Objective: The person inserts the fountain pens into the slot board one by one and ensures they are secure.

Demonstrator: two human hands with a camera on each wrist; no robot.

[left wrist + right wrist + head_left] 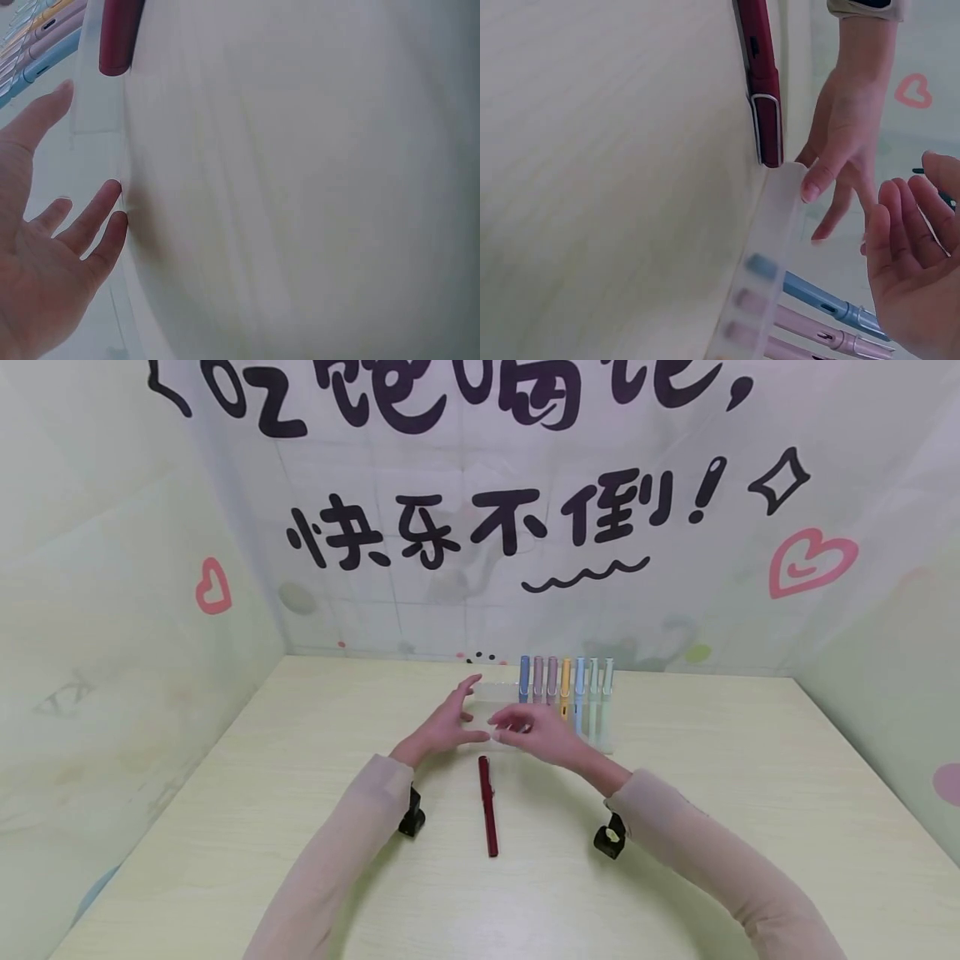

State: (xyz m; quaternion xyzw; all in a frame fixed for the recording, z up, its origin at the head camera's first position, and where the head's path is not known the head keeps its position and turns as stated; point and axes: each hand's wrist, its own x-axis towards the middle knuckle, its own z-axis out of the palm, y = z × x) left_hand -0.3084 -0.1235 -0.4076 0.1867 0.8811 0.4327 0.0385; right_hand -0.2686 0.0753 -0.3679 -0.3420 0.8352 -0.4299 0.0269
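Note:
A clear pen stand (498,692) stands at the back of the table with several pens in a row toward its right side, among them a blue pen (524,673) and a yellow pen (566,675). My left hand (444,725) is at the stand's left end, fingers spread; in the left wrist view two fingertips (117,217) appear to touch its edge. My right hand (546,737) is in front of the pens with loosely bent fingers and holds nothing visible. A dark red capped pen (488,810) lies on the table in front of the stand, between my forearms.
The pale wooden table (300,860) is bordered by a printed cloth backdrop (450,618) behind and on both sides. A small black wrist camera (412,817) hangs under the left sleeve, and another black camera (611,837) under the right one.

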